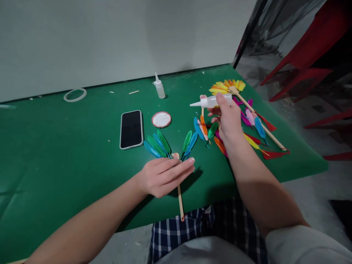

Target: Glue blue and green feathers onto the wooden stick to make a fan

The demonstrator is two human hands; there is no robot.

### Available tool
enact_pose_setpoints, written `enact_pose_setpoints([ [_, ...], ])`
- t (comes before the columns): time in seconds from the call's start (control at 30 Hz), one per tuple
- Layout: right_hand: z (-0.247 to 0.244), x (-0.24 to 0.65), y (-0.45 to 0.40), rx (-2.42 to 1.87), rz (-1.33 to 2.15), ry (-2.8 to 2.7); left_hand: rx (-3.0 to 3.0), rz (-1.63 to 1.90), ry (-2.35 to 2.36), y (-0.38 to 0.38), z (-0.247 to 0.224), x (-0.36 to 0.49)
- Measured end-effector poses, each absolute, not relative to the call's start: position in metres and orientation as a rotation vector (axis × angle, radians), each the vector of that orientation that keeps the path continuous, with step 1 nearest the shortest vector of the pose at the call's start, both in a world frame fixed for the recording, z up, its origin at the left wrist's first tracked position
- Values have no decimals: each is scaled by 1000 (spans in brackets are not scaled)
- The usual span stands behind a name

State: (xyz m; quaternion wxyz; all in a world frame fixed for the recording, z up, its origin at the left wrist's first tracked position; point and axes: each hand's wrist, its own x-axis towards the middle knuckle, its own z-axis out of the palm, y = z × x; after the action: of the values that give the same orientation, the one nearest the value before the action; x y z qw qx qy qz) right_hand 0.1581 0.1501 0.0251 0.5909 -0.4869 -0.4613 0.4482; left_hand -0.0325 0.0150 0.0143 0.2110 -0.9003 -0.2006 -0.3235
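My left hand is closed around a feather fan near the table's front edge. Green and blue feathers spread out above my fingers, and the fan's wooden stick points down toward my lap. Raised at the right, my right hand grips a translucent squeeze bottle, its white nozzle pointing left. Loose feathers in blue, orange, pink and green lie on the table below and beside that hand. A round lid with a white coating lies beyond the fan.
On the green table are a phone, a second bottle standing upright, a tape ring, and a yellow feather fan with a stick and red tassel. Red chairs stand at the right.
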Motion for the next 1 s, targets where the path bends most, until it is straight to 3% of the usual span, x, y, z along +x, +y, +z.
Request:
enact_pose_setpoints([
  [0.23, 21, 158, 155, -1114, 1088, -1080, -2218, -1125, -631, 10, 15, -23],
  [0.43, 20, 155, 153, -1104, 1192, -1085, -2325, -937, -713, 15, 16, -31],
  [1.0, 34, 145, 122, -719, 1624, -1327, -2316, -965, -940, 18, 0, -40],
])
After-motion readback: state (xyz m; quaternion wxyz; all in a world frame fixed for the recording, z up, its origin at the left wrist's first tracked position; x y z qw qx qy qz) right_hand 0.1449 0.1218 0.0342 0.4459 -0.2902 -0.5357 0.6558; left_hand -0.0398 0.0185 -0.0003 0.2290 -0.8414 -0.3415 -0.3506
